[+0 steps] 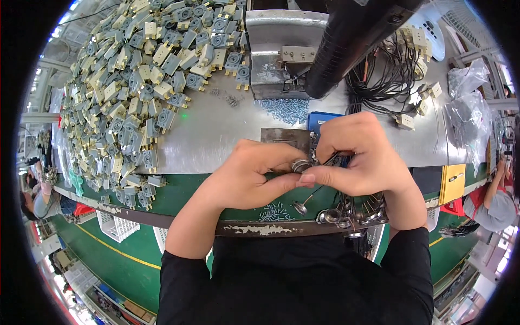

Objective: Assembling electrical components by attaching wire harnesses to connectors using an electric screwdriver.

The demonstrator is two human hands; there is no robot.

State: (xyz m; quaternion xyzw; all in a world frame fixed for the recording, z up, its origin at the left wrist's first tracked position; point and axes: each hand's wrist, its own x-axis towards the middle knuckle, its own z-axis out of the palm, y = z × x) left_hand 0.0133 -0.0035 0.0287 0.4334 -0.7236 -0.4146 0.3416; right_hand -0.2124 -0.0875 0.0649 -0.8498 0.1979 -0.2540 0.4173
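- Small round silvery metal disc (pixel 301 165) on a thin dark wire, over the table's front edge: looks light, stiff, slippery.
- Left hand (pixel 246 176) and right hand (pixel 360 157) both pinch it; the rim looks safest.

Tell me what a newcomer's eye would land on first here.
First, the huge heap of small grey and cream parts spread over the metal bench's left side. Then the left hand and right hand, pressed together at centre around a small round metal piece. A tangle of black wires lies upper right.
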